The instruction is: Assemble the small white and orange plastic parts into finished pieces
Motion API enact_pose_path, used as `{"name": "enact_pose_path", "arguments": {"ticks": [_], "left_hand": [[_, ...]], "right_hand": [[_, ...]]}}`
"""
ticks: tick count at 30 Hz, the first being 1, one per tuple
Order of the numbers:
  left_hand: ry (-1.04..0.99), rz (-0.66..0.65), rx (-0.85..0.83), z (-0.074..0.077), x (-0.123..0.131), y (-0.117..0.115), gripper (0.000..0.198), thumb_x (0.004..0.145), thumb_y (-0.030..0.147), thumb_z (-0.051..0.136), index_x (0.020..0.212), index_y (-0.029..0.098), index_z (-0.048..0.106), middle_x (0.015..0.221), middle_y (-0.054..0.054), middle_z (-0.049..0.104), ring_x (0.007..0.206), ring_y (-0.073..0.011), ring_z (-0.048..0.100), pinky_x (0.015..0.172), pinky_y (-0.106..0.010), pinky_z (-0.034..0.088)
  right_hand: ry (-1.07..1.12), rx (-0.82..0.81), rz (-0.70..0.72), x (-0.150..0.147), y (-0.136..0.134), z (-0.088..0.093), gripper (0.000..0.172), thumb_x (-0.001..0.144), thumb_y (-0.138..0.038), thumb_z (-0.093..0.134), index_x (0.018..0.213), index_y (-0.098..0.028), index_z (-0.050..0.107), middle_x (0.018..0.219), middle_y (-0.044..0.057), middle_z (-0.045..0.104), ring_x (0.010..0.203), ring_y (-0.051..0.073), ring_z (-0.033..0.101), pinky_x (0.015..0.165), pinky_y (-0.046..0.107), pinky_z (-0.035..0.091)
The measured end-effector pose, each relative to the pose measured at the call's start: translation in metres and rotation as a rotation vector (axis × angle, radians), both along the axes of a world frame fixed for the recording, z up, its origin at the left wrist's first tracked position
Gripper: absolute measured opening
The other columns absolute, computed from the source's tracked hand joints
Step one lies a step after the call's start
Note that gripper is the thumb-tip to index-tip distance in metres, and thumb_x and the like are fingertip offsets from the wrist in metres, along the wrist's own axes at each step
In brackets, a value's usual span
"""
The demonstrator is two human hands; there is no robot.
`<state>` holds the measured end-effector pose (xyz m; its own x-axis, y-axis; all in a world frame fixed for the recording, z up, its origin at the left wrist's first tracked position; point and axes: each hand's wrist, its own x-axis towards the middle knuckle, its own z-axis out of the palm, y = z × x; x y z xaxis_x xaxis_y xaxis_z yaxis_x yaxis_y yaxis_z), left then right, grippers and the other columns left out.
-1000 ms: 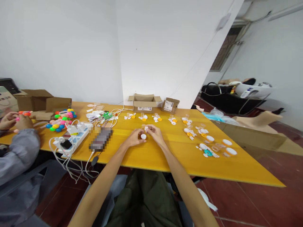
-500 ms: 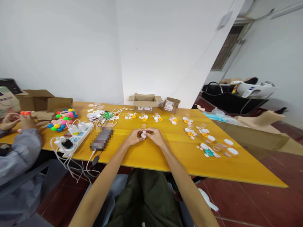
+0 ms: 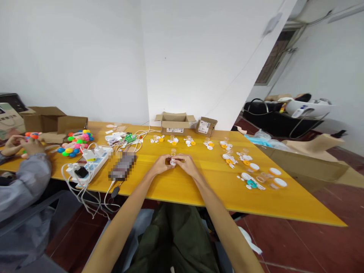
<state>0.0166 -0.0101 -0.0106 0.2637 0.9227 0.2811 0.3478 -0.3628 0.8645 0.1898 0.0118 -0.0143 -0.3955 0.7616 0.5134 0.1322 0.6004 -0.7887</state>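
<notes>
Just above the table's near middle, my left hand [image 3: 161, 165] and my right hand [image 3: 184, 163] meet, fingers closed from both sides on a small round white plastic part [image 3: 172, 162]. Fingertips cover much of it, so its exact kind cannot be made out. Right behind the hands stands a small clear plastic cup [image 3: 173, 152]. Small groups of white and yellow plastic pieces [image 3: 189, 141] lie in a row farther back. To the right are a teal ring [image 3: 251, 184] with white pieces and several clear jars with white lids [image 3: 275, 172].
An open cardboard box [image 3: 174, 125] and a smaller box [image 3: 207, 126] stand against the wall. On the left lie a phone [image 3: 123, 166], a power strip [image 3: 95, 163] with tangled cables and colourful ball rings [image 3: 74, 146]. A co-worker's hands [image 3: 25, 145] are at far left.
My hands stay in nearly the same place. The white part between them has turned or tipped slightly, and its upper piece shows less now. The co-worker's hands have shifted a little.
</notes>
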Motion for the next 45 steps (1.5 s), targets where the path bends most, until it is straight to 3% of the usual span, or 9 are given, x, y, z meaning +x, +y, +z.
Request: {"name": "enact_pose_path", "arguments": {"ticks": [45], "left_hand": [[0.011, -0.03, 0.008, -0.0004, -0.0011, 0.0007, 0.019, 0.068, 0.025, 0.074, 0.084, 0.016, 0.069, 0.079, -0.002, 0.068, 0.077, -0.0177, 0.06, 0.078, -0.03, 0.049]], "right_hand": [[0.013, 0.019, 0.021, -0.0005, -0.0005, 0.0005, 0.012, 0.081, -0.033, 0.067, 0.078, -0.026, 0.076, 0.08, 0.003, 0.075, 0.077, 0.023, 0.068, 0.075, 0.036, 0.052]]}}
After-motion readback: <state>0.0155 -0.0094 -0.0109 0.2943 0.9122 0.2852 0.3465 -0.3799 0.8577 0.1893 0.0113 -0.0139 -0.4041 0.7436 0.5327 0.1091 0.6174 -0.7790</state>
